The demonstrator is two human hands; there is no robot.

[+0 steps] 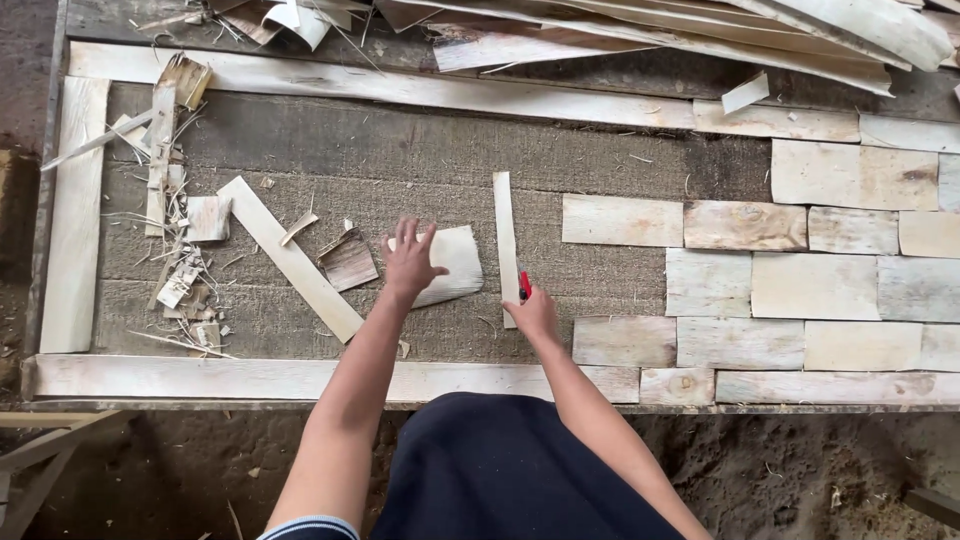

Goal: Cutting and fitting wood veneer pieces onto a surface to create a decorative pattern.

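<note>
Dirt floor below; rough fabric-covered table fills the frame, pale wood strips round its edges, veneer tiles laid in rows at right, scraps at left. Left hand, centre, fingers spread wide, flat on a curved veneer piece. Right hand just right of it, fingers closed on a red cutter beside an upright narrow strip.

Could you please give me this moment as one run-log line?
left hand: flat on pale sheet piece | right hand: grips red-handled tool beside narrow strip | base: burlap mat
</note>
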